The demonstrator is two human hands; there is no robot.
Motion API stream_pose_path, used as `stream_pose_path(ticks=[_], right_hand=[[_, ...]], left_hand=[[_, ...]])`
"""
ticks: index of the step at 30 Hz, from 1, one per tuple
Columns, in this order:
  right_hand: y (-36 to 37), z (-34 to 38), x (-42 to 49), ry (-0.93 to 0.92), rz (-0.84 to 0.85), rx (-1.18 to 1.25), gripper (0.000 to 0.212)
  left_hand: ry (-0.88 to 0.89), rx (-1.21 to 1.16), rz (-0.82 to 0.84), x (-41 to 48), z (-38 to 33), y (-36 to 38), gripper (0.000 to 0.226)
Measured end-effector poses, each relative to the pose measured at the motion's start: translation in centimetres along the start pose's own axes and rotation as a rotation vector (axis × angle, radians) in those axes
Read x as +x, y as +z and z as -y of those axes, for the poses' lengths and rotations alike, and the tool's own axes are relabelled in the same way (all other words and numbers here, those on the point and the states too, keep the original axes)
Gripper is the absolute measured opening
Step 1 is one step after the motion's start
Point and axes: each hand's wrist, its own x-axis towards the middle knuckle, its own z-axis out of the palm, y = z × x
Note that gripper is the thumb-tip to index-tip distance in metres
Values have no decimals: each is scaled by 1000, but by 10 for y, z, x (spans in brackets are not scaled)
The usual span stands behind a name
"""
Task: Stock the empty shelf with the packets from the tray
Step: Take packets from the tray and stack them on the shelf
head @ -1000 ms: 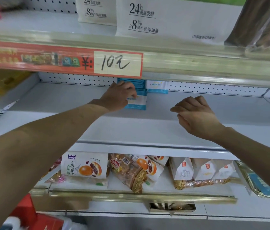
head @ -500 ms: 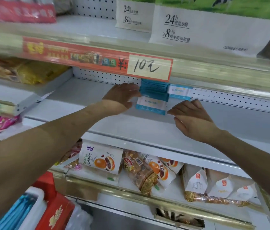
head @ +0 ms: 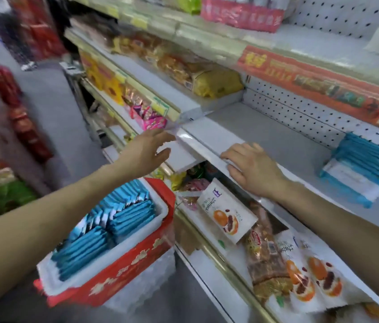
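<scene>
Nearest us, low on the left, is the tray (head: pixel 135 243), w/ a white rim and red printed sides. It's packed w/ blue packets (head: pixel 123 215) standing on edge in tight rows. Something pale and see-through sits under it; we can't tell what.

Right of the tray, the lower shelf (head: pixel 234 262) carries bakery goods. A white bag (head: pixel 225 213) w/ an orange print leans at the front, w/ a brown cake pack (head: pixel 265 257) beside it and more orange-print bags further right.

Our forearms reach up and away from us. Our L hand (head: pixel 146 152) hangs in the air above the tray's far end, just off the left corner of the shelf (head: pixel 265 136). Its fingers are spread and loose, w/ nothing in them. Our R hand (head: pixel 253 170) lies palm down on the shelf's front lip, fingers fairly straight, tips at the edge. It grips nothing.

The shelf is grey. On its right side, near the back, is a stack (head: pixel 365 164) of the same blue packets, w/ white-and-blue faces toward us. It's well apart from the R hand and partly cut by the frame edge.

Behind it runs the pegboard (head: pixel 300 108). Above that, a red price strip (head: pixel 312 75) fronts the next shelf up; its print is too blurred to read.

In the bay to the left we see yellow packs (head: pixel 218 83) and pink sweets (head: pixel 153 117) below them. Red packs (head: pixel 242 12) sit up top. Far left, the aisle floor (head: pixel 51 101) is blurred.
</scene>
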Motion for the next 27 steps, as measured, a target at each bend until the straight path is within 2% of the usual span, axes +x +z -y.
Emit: stream_pose_path(ticks=[5, 12, 20, 27], right_hand=[[40, 76, 67, -144, 69, 182, 27], [90, 177, 121, -254, 273, 475, 25], [118, 274, 162, -224, 483, 719, 29], [144, 319, 181, -102, 558, 643, 41]], left_hand=[[-225, 64, 50, -107, 64, -24, 30], [-517, 114, 76, -205, 93, -52, 31], [-656, 136, 39, -260, 117, -67, 28], [-698, 120, 15, -286, 126, -76, 29]])
